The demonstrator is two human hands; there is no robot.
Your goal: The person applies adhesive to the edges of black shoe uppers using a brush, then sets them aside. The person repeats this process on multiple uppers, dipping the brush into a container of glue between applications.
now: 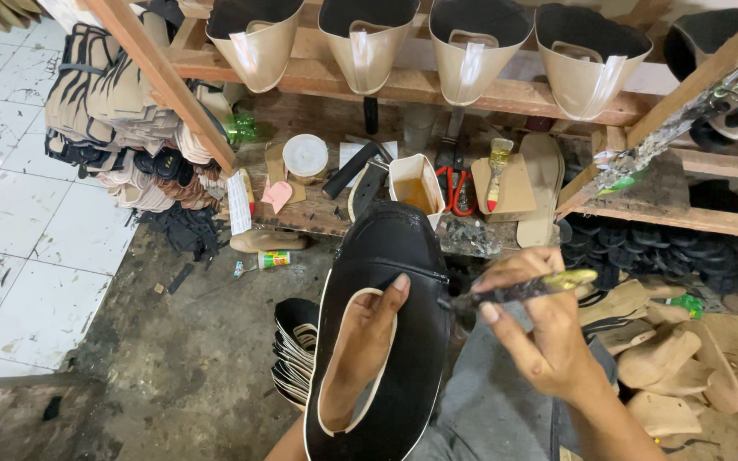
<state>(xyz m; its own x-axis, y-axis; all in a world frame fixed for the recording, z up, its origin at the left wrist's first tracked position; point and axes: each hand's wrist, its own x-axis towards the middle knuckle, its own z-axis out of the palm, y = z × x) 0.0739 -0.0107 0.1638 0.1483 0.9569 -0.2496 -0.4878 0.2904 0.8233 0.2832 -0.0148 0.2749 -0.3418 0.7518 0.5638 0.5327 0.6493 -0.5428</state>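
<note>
The black shoe upper [395,282] stands at centre frame, toe toward the table [318,218], and serves as the landmark. The left hand [365,346] is inserted through the upper's opening; its grip is clamped on the upper, with the thumb over the cream-edged rim. The right hand [544,329], just right of the upper, has its grip clamped on a glue brush [518,290], whose bristle end touches the upper's right edge. Beyond the toe, a cream cone-shaped container [416,188] on the table holds amber glue. Left of it stands a round tin with a white lid [306,158]; contents cannot be told. Right of the cone lie red-handled scissors [453,188], a second brush [495,171] on a card piece, and a tan insole [542,183]. Above, four cream-lined uppers [471,47] hang along a wooden rail. A small green-and-red labelled tube [273,259] lies on the floor left of the toe. A stack of black uppers [294,350] sits just left of the landmark; wooden lasts [672,367] crowd the right. Open floor [155,341] remains to the left.
</note>
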